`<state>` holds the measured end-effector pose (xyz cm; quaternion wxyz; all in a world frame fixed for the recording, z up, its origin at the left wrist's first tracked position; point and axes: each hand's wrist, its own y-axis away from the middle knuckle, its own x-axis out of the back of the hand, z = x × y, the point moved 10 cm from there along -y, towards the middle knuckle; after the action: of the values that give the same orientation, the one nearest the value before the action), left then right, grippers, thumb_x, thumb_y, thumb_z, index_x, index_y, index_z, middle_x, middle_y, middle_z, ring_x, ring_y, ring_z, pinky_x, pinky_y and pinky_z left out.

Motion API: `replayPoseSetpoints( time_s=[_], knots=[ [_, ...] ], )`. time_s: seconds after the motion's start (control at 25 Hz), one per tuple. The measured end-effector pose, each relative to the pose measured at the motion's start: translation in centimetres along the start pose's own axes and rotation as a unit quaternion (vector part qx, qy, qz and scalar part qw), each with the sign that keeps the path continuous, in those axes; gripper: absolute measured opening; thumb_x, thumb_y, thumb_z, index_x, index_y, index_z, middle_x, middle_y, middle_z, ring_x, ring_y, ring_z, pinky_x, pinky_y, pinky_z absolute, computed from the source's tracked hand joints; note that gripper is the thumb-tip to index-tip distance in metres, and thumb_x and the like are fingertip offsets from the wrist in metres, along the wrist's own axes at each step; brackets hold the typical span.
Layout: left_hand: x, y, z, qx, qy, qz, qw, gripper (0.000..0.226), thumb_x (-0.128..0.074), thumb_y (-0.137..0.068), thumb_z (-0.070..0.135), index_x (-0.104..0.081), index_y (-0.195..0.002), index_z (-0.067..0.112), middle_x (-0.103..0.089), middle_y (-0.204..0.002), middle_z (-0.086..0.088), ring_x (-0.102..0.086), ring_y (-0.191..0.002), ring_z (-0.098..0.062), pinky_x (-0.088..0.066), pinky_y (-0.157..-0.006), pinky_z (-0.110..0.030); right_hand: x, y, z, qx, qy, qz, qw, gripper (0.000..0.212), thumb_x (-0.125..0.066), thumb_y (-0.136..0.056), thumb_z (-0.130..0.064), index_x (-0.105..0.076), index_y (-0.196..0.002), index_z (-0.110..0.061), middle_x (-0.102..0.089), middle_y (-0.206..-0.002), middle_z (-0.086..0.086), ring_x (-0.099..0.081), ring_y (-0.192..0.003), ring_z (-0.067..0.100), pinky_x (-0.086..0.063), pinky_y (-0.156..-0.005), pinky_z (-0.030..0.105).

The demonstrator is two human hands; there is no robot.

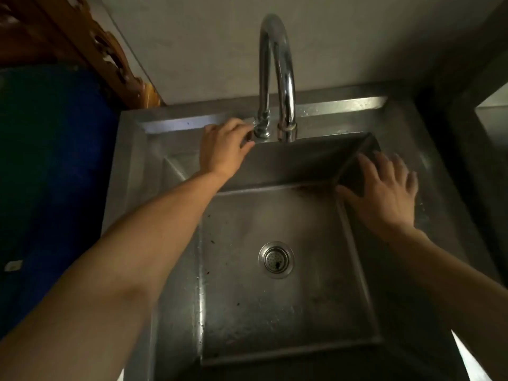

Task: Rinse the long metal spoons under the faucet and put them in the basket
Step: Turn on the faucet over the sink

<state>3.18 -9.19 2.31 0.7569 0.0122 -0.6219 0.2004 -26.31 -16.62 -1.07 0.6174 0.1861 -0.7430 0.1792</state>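
One blue drum [49, 160] beside sink [170, 270]

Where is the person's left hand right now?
The left hand is at the back rim of the sink, gripping the handle at the faucet base.

Stainless steel sink unit [398, 127], dim light, seen from above. Flat raised rim runs round a deep square basin [275, 312]; rim wet and speckled on the right side. Round metal drain strainer [276, 260] sits in the basin floor, roughly centred. Small dark specks scattered on basin floor and along its left wall. Chrome gooseneck faucet [277, 72] is mounted on the back rim, its spout arching forward over the basin's back edge. Basin otherwise holds nothing visible.
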Motion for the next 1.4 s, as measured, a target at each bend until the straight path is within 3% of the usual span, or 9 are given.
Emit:
replayPoseSetpoints(
  time_s=[0.16,0.28,0.44,0.72,0.96,1.2,1.4],
  knots=[
    [0.2,-0.3,0.0,-0.028,-0.023,0.026,0.999,0.023,-0.066,-0.081,0.031,-0.068,-0.100,0.018,-0.066,-0.109,0.001,-0.063,-0.093,-0.027,-0.038,-0.080,-0.038,-2.4,0.8,5.6,-0.047,0.054,-0.055,0.996,0.084,-0.055,-0.087,-0.056,-0.011,-0.153,-0.026,-0.006,-0.163,0.009,0.003,-0.149,0.031,-0.005,-0.118,0.057],
    [0.0,-0.2,0.3,-0.057,-0.032,0.049,0.997,0.022,-0.066,-0.080,0.030,-0.068,-0.098,0.018,-0.067,-0.104,-0.001,-0.064,-0.088,-0.029,-0.039,-0.077,-0.038,-4.2,1.7,7.3,-0.036,0.088,-0.075,0.993,0.085,-0.054,-0.089,-0.052,-0.007,-0.154,-0.023,-0.003,-0.163,0.009,0.002,-0.149,0.028,-0.006,-0.120,0.052],
    [-0.1,-0.3,0.2,-0.061,-0.062,0.067,0.994,0.023,-0.067,-0.080,0.028,-0.068,-0.099,0.017,-0.066,-0.098,-0.004,-0.062,-0.083,-0.031,-0.039,-0.075,-0.038,-5.2,2.8,8.0,-0.003,0.126,-0.078,0.989,0.081,-0.049,-0.093,-0.047,-0.007,-0.155,-0.018,0.002,-0.163,0.009,0.006,-0.149,0.027,0.007,-0.119,0.043],
    [0.0,-0.5,0.4,-0.071,-0.076,0.063,0.993,0.022,-0.063,-0.081,0.025,-0.069,-0.101,0.016,-0.069,-0.093,-0.009,-0.063,-0.083,-0.034,-0.042,-0.078,-0.039,-5.2,3.0,7.9,0.007,0.129,-0.063,0.990,0.076,-0.048,-0.096,-0.039,-0.008,-0.155,-0.014,-0.001,-0.163,0.010,0.004,-0.149,0.027,0.002,-0.121,0.045],
    [1.3,-0.7,1.8,-0.110,-0.064,0.054,0.990,0.013,-0.067,-0.077,0.016,-0.071,-0.087,0.009,-0.069,-0.084,-0.013,-0.064,-0.075,-0.036,-0.046,-0.073,-0.041,-5.4,2.9,8.2,0.010,0.131,-0.054,0.990,0.078,-0.047,-0.095,-0.044,-0.006,-0.155,-0.015,0.003,-0.161,0.007,0.006,-0.149,0.026,0.004,-0.120,0.043],
    [1.5,-1.0,2.0,-0.130,-0.082,0.021,0.988,0.021,-0.066,-0.081,0.015,-0.071,-0.099,0.006,-0.069,-0.093,-0.014,-0.063,-0.086,-0.037,-0.044,-0.076,-0.041,-5.8,2.9,8.5,0.007,0.129,-0.045,0.991,0.079,-0.044,-0.094,-0.049,-0.006,-0.155,-0.016,0.000,-0.162,0.008,0.005,-0.149,0.025,0.004,-0.120,0.042],
    [2.3,-1.1,2.3,-0.133,-0.069,0.038,0.988,0.012,-0.069,-0.076,0.010,-0.069,-0.084,0.001,-0.066,-0.079,-0.017,-0.062,-0.071,-0.038,-0.045,-0.068,-0.040,-5.8,2.9,8.5,0.009,0.125,-0.045,0.991,0.078,-0.042,-0.094,-0.050,-0.006,-0.155,-0.016,0.000,-0.162,0.008,0.003,-0.149,0.027,0.000,-0.121,0.045]
  ],
)
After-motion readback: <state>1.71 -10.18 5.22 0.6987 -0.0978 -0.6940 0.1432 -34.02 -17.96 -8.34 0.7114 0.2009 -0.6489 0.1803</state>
